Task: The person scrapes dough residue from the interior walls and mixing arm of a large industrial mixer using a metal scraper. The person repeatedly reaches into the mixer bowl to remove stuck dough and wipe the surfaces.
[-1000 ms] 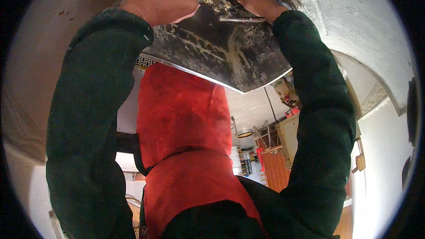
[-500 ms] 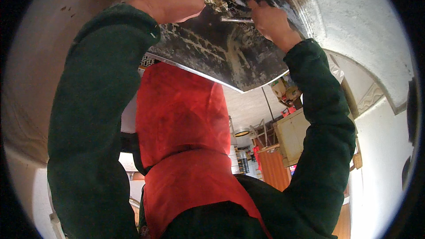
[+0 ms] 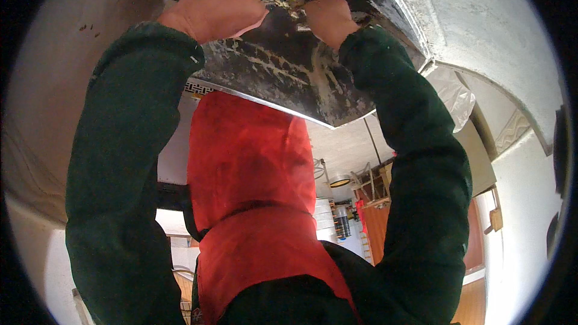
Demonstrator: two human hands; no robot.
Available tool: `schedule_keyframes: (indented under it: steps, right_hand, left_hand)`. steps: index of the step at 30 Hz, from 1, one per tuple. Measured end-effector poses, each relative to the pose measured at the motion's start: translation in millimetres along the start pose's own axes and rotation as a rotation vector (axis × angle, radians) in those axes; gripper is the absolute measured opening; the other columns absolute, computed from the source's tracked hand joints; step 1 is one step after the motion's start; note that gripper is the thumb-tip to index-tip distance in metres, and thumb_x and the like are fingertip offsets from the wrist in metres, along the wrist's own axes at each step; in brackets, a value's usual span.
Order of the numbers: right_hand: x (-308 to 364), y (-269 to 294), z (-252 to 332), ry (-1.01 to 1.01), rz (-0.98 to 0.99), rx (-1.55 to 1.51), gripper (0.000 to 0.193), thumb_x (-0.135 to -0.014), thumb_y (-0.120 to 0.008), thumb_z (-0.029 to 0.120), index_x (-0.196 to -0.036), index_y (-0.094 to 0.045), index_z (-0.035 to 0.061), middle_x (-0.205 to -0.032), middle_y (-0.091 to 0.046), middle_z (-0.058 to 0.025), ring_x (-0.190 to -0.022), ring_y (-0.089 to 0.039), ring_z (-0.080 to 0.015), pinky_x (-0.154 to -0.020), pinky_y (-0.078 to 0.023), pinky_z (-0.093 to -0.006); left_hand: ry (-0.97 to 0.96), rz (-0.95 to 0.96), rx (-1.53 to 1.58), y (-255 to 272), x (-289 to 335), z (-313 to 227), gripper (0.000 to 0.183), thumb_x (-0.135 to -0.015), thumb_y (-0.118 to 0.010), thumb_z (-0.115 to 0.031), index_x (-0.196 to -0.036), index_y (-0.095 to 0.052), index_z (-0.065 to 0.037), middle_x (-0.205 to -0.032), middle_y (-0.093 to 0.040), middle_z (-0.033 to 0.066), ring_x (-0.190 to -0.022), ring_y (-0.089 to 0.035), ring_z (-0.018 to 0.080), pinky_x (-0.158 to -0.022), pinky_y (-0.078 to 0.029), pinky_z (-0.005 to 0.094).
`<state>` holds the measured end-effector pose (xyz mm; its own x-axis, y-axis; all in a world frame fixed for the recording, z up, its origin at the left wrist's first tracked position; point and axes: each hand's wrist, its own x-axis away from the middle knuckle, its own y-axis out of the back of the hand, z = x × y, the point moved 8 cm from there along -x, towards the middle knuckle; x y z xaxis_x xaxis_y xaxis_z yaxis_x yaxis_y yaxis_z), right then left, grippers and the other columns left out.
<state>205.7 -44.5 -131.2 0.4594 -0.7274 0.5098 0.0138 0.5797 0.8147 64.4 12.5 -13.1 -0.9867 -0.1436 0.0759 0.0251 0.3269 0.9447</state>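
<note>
My left hand (image 3: 224,6) is closed in a fist over the dark, stained countertop (image 3: 337,93); whatever its fingers hold is hidden. A short distance to its right, my right hand (image 3: 328,19) is also closed, knuckles up. It grips a thin metal-bladed tool, which is now almost wholly covered by the hand. Pale yellowish scraps (image 3: 282,1) lie between the two hands. Whitish smears run across the black surface around them.
A bright metal edging (image 3: 289,111) borders the countertop nearest me. My red apron (image 3: 253,162) hangs just below it. A clear plastic bag (image 3: 459,99) is beyond my right forearm. Shelving and a pale cabinet (image 3: 478,159) stand to the lower right.
My right hand has moved left, closer to my left hand, and the metal blade has mostly gone from sight. My left hand has shifted slightly left and down, still closed.
</note>
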Motion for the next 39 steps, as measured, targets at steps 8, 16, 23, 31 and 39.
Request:
schedule_keyframes:
  steps: [8, 16, 23, 31, 39]
  right_hand:
    - [-0.9, -5.5, -3.9, -0.08, 0.046, -0.028, 0.017, -0.08, -0.065, 0.016, -0.082, -0.077, 0.0043, -0.078, -0.073, -0.0182, -0.073, -0.073, -0.0375, -0.06, -0.057, -0.0487]
    - [0.6, -9.4, -9.8, -0.152, 0.084, -0.084, 0.011, -0.077, -0.067, 0.011, -0.079, -0.076, 0.0041, -0.076, -0.072, -0.0196, -0.075, -0.073, -0.0381, -0.062, -0.057, -0.0482]
    - [-10.9, -6.9, 0.8, -0.13, -0.012, -0.061, 0.013, -0.078, -0.066, 0.016, -0.078, -0.075, 0.0063, -0.074, -0.071, -0.0159, -0.076, -0.073, -0.0366, -0.06, -0.057, -0.0478]
    - [3.2, -18.1, -39.2, -0.312, 0.072, -0.102, 0.02, -0.086, -0.063, 0.019, -0.09, -0.077, 0.006, -0.089, -0.075, -0.0183, -0.082, -0.074, -0.0393, -0.067, -0.059, -0.0502]
    - [-7.6, -55.9, -68.4, -0.387, 0.145, -0.217, 0.033, -0.1, -0.051, 0.03, -0.114, -0.07, 0.0071, -0.1, -0.074, -0.0199, -0.092, -0.071, -0.0444, -0.08, -0.058, -0.0555]
  left_hand:
    - [0.088, -0.034, 0.131, -12.7, 5.1, 6.9, 0.021, -0.088, -0.068, -0.024, -0.073, -0.072, -0.01, -0.074, -0.066, 0.0124, -0.076, -0.065, 0.0338, -0.07, -0.052, 0.0468]
    - [0.054, -0.058, 0.146, -6.8, 6.0, 5.6, 0.017, -0.086, -0.07, -0.022, -0.073, -0.072, -0.011, -0.074, -0.067, 0.009, -0.077, -0.065, 0.0306, -0.071, -0.052, 0.0439]
    - [0.106, -0.031, 0.119, -10.3, 5.9, 8.8, 0.015, -0.085, -0.07, -0.022, -0.074, -0.072, -0.011, -0.074, -0.068, 0.0091, -0.075, -0.065, 0.0314, -0.071, -0.052, 0.0449]
    - [0.133, -0.06, 0.11, -1.4, 4.0, 6.8, 0.013, -0.078, -0.068, -0.02, -0.067, -0.07, -0.014, -0.071, -0.068, 0.0053, -0.08, -0.066, 0.0257, -0.075, -0.052, 0.0395]
    - [0.091, -0.013, 0.139, -9.0, 7.6, 5.5, 0.013, -0.083, -0.07, -0.019, -0.074, -0.071, -0.01, -0.075, -0.067, 0.0078, -0.08, -0.065, 0.031, -0.072, -0.053, 0.0442]
